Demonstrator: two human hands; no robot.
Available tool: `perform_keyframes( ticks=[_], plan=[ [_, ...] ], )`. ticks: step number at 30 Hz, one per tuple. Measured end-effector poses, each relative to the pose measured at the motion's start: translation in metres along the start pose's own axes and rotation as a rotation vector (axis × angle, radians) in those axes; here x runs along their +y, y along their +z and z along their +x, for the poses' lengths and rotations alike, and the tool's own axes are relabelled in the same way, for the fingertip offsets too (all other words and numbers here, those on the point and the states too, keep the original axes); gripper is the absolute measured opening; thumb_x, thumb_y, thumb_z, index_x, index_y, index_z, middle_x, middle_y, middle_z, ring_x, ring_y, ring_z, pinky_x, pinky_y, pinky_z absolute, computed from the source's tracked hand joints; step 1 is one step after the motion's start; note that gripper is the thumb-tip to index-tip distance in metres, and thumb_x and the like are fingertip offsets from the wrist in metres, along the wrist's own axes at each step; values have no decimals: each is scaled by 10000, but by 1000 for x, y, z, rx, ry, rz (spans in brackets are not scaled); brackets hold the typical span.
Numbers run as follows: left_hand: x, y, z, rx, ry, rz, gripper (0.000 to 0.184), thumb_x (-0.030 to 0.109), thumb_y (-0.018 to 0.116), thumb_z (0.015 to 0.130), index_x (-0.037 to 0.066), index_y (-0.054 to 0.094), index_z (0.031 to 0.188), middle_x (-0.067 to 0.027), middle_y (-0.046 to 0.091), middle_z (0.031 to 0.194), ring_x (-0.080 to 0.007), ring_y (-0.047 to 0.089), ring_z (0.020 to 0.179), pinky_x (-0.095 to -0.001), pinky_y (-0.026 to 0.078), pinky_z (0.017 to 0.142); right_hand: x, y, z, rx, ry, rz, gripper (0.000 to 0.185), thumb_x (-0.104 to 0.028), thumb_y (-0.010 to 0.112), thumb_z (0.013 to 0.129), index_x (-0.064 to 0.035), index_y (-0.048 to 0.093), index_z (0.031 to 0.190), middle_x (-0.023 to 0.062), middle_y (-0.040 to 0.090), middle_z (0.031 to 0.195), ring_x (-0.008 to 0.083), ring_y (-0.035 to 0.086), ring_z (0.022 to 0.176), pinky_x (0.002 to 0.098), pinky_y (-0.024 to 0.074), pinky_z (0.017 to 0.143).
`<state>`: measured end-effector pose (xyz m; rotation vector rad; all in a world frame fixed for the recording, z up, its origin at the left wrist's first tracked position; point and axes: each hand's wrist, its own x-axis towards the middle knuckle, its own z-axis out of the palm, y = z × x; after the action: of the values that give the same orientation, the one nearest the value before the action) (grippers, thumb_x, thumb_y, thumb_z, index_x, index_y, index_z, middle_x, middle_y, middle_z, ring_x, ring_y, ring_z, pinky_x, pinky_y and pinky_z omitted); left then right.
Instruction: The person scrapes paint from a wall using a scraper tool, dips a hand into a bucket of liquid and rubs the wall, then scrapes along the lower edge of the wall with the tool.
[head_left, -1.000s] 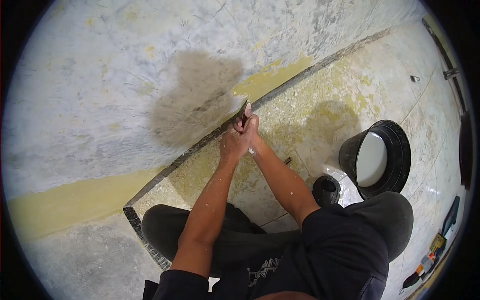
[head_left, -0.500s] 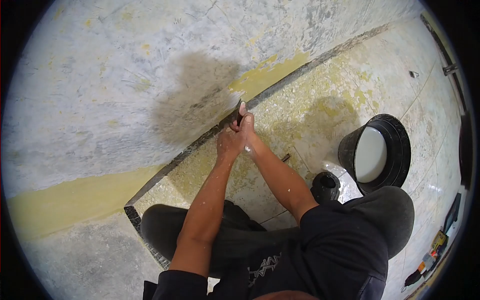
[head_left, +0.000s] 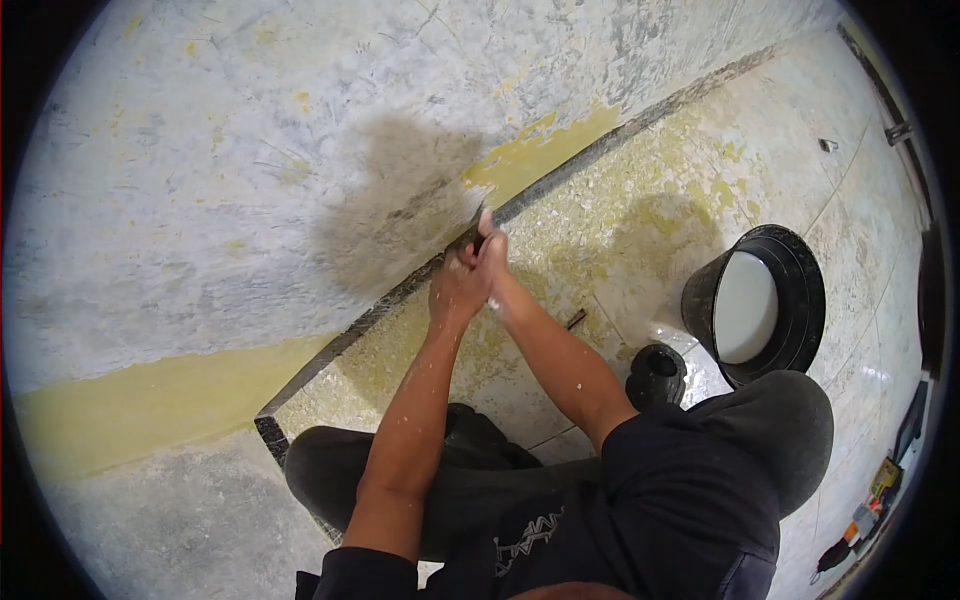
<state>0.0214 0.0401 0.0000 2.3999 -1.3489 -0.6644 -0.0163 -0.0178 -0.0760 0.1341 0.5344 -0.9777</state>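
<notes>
Both of my hands meet at the foot of the wall, closed around a small dark scraper (head_left: 480,236). Its tip touches the wall at the lower edge of the remaining yellow paint (head_left: 545,160). My left hand (head_left: 459,290) is wrapped low on the tool, a little blurred. Pressed against it, my right hand (head_left: 492,262) grips the scraper with a finger stretched along it. My fingers hide most of the handle. White specks dot both forearms.
Paint flakes (head_left: 575,265) cover the floor along the dark skirting strip (head_left: 330,345). At right stands a black bucket (head_left: 805,310) holding whitish liquid, beside a small black container (head_left: 657,375). A thin dark piece (head_left: 576,319) lies near my right forearm. Several tools (head_left: 868,510) lie far right.
My hands have shifted very slightly along the wall base, still gripping the scraper. The whole view has moved a few pixels; the bucket and container stay in place.
</notes>
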Motion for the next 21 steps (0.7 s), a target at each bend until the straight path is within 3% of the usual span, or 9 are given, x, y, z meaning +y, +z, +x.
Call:
perform_keyframes(
  ticks=[2, 6, 9, 11, 15, 17, 21],
  plan=[
    [16, 0, 1, -107, -98, -13, 649, 641, 569, 759, 15, 602, 930, -223, 649, 936, -394, 610, 948, -428, 466, 817, -5, -10, -5, -43, -48, 48, 431, -495, 478, 918, -100, 520, 751, 21, 462, 517, 143, 369, 356, 260, 271, 314],
    [4, 1, -2, -52, -15, -29, 667, 650, 553, 766, 7, 603, 940, -223, 651, 930, -393, 610, 951, -424, 466, 819, 3, -8, 0, -102, -72, -24, 443, -506, 480, 913, -103, 513, 732, 20, 438, 493, 144, 352, 343, 257, 254, 315],
    [-3, -6, 0, -8, 55, -31, 678, 654, 543, 772, 3, 602, 952, -223, 650, 940, -383, 614, 950, -420, 464, 823, 10, 9, -7, 18, -14, 56, 444, -515, 492, 906, -106, 510, 732, 14, 428, 491, 145, 335, 338, 263, 253, 316],
    [-4, -11, -7, -44, -92, 28, 675, 646, 546, 768, 6, 601, 978, -230, 645, 959, -390, 605, 965, -423, 460, 838, 19, 6, -12, -22, 10, -12, 449, -525, 517, 890, -111, 505, 717, 6, 421, 489, 151, 335, 349, 269, 261, 326],
    [15, -7, -1, -79, -99, 42, 694, 644, 544, 764, -4, 591, 1009, -240, 636, 990, -407, 589, 988, -436, 448, 860, 0, 4, -2, 84, 55, -26, 443, -515, 532, 886, -111, 509, 707, 9, 432, 487, 159, 348, 349, 272, 268, 328],
    [31, 0, 6, -94, 30, -13, 704, 645, 539, 762, -7, 585, 1022, -254, 627, 1007, -421, 573, 1012, -451, 437, 878, -20, 4, -2, -38, -148, 95, 437, -501, 537, 888, -101, 525, 713, 23, 444, 487, 165, 370, 352, 273, 270, 320],
    [34, 19, 6, 74, 54, 76, 639, 620, 550, 772, 30, 586, 1014, -234, 637, 989, -413, 580, 1003, -453, 448, 859, -32, -11, 8, -161, -142, -34, 494, -542, 525, 876, -77, 545, 712, 26, 431, 468, 156, 359, 330, 276, 275, 312]
  ],
)
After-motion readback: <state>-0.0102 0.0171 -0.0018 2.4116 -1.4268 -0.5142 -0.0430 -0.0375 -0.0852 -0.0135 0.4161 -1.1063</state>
